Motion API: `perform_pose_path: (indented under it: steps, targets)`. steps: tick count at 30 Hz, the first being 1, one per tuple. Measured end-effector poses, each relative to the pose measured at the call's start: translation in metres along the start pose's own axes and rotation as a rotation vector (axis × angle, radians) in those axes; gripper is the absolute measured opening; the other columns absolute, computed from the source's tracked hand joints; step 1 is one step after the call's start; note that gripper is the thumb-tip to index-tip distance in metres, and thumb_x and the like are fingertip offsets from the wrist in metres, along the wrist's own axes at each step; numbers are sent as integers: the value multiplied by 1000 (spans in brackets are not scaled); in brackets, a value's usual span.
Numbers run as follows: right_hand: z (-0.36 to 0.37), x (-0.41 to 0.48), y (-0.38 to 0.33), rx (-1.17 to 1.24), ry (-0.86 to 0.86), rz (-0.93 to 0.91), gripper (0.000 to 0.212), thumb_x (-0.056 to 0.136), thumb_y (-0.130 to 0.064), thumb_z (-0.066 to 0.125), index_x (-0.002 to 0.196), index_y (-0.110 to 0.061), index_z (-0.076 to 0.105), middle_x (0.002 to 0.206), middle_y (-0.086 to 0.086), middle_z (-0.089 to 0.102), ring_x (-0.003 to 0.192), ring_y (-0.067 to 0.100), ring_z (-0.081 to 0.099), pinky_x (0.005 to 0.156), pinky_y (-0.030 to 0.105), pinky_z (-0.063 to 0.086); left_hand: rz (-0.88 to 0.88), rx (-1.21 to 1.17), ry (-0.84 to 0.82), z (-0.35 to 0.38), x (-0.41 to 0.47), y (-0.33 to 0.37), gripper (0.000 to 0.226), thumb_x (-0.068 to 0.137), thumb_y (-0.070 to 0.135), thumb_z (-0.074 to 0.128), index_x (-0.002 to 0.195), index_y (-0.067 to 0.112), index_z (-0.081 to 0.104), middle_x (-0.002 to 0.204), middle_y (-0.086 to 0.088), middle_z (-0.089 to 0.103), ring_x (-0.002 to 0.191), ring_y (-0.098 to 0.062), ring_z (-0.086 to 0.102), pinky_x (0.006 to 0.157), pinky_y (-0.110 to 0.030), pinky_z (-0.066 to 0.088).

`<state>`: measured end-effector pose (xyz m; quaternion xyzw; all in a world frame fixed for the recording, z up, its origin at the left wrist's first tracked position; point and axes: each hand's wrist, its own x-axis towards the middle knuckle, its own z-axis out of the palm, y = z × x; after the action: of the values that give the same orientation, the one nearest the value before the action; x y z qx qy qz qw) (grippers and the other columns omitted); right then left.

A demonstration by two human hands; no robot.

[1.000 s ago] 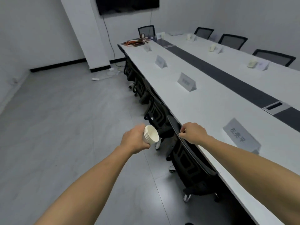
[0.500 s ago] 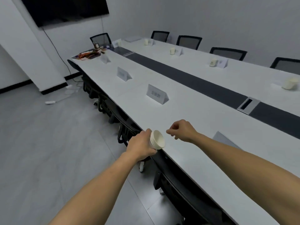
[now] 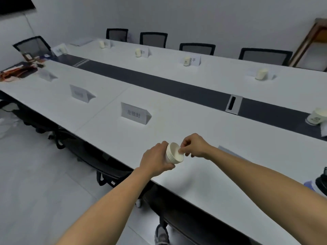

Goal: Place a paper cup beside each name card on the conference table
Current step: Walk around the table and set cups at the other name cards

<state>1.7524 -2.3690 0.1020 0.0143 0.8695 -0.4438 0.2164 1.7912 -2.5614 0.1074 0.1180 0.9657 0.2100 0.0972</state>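
My left hand (image 3: 155,160) grips a stack of white paper cups (image 3: 174,153), held sideways over the near edge of the white conference table (image 3: 203,183). My right hand (image 3: 193,145) pinches the rim of the outermost cup in that stack. A name card (image 3: 135,113) stands on the table just beyond my hands, with no cup beside it. Further left stands another name card (image 3: 80,93), also without a cup. Part of a third card (image 3: 228,151) shows behind my right forearm. Across the table, paper cups (image 3: 187,61) stand next to the far name cards.
A dark strip (image 3: 159,84) with a cable hatch (image 3: 233,104) runs down the table's middle. Black chairs (image 3: 106,167) are tucked under the near edge, others (image 3: 197,48) line the far side. A cup (image 3: 317,116) stands at the right. Cables and clutter (image 3: 19,71) lie at the far left end.
The view swung right along the table. My right hand left the chair back and came to the cup stack, pinching the outermost rim. My left hand carried the stack over the table edge.
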Motion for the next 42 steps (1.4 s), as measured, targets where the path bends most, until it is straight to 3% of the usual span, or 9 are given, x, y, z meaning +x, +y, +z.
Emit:
perform_pose_path:
  steps: [11,17,24,29,32,34,42]
  targets:
    - [-21,31,25,176,241,193,11,79,2,73,74,-5,65,64,11,65,61,24,62,60,30,54,271,39,-180,5,96,-5,61,68,44,77,118,24,47,106,4,58,90,-22,58,71,-35,47]
    - [-51,17,44,223,359,292,3,81,2,68,84,2,68,67,9,65,58,20,62,56,25,55,365,52,-237,19,124,19,62,69,45,76,119,24,48,106,4,59,88,-21,59,67,-31,43]
    - [-136,-1,79,330,605,393,7,82,2,64,76,-1,67,76,10,63,60,20,57,54,27,50,373,90,-271,32,156,48,61,70,45,76,119,22,47,110,2,59,93,-23,59,71,-32,45]
    - [-173,-1,135,334,833,539,9,84,1,64,78,-6,65,78,11,66,63,22,64,61,33,58,339,141,-330,48,166,56,63,71,45,76,122,22,45,114,2,58,100,-23,58,77,-34,46]
    - [-165,8,176,286,778,671,5,85,-1,65,87,-6,67,73,14,70,64,26,67,71,39,61,315,162,-369,63,165,59,63,71,45,76,121,22,46,112,2,59,98,-24,59,76,-34,47]
    - [-154,13,195,260,724,730,7,84,-3,65,89,-6,68,76,17,74,60,26,66,65,32,58,301,178,-398,72,161,59,62,72,45,75,121,22,46,112,1,59,97,-24,59,76,-34,48]
    - [-136,32,207,250,671,796,9,84,-6,65,91,-2,69,78,18,76,60,27,68,72,32,55,223,184,-402,76,153,44,62,72,44,76,122,22,46,111,2,59,97,-23,59,75,-33,46]
